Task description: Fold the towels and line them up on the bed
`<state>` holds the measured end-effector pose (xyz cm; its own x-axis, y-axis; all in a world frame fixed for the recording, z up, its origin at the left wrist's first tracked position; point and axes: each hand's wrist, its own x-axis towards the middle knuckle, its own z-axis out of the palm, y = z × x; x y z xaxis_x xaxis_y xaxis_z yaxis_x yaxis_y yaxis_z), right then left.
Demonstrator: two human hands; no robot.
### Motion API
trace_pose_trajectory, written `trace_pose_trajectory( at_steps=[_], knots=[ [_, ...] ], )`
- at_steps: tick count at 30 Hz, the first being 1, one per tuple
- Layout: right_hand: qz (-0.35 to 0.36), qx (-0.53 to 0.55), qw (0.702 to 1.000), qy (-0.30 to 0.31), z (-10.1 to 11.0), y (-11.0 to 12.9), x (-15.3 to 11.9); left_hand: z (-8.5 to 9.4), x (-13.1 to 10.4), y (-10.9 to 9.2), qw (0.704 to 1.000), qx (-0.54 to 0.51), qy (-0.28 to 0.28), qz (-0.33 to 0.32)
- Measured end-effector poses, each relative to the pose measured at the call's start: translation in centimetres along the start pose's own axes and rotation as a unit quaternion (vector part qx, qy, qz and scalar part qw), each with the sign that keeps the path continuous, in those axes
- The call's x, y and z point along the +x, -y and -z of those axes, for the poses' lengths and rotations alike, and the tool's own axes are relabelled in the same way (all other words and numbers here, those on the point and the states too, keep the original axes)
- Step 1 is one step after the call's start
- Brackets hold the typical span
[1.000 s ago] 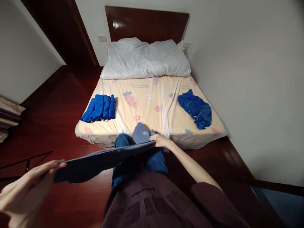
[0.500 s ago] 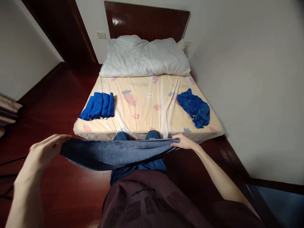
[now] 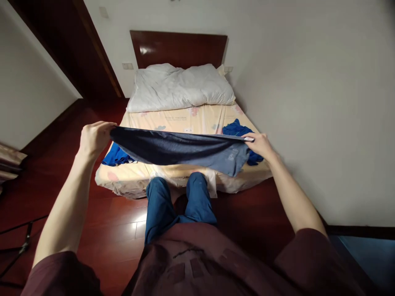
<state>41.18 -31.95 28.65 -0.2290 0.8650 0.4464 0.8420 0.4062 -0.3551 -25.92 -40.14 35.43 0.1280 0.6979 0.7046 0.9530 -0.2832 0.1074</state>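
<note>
A long grey-blue cloth (image 3: 173,150) hangs stretched sideways in front of me, above the near end of the bed. Whether it is a towel or a folded garment I cannot tell. My left hand (image 3: 95,139) pinches its upper left corner; my right hand (image 3: 259,146) grips the upper right end, where a small white patch shows at the fingers. Pale lettering marks the lower right part of the cloth. Behind it, folded bright blue fabric (image 3: 115,156) lies on the left of the bed, partly hidden. A crumpled blue garment (image 3: 236,127) is partly covered on the right.
The bed (image 3: 123,174) has a yellow patterned sheet under a thin clear cover. A white quilt (image 3: 182,88) lies by the dark headboard (image 3: 179,49). A wall (image 3: 308,102) stands on the right. Black metal legs (image 3: 26,238) are at lower left.
Both hands have risen and moved forward with the cloth, from over my knees to above the bed. The lower edge of the cloth now hangs down more on the right.
</note>
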Motion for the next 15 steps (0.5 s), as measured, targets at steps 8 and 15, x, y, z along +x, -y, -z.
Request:
trace_pose_trajectory(
  at_steps=[8,15],
  knots=[
    [-0.099,0.125,0.987,-0.033,2.1,-1.1,-3.1,-0.3,-0.8,0.1,0.998,-0.015,-0.026,0.059],
    [-0.128,0.104,0.985,0.05,6.1,-2.6,-5.1,1.5,-0.8,1.4,0.982,-0.017,0.122,0.141]
  ],
)
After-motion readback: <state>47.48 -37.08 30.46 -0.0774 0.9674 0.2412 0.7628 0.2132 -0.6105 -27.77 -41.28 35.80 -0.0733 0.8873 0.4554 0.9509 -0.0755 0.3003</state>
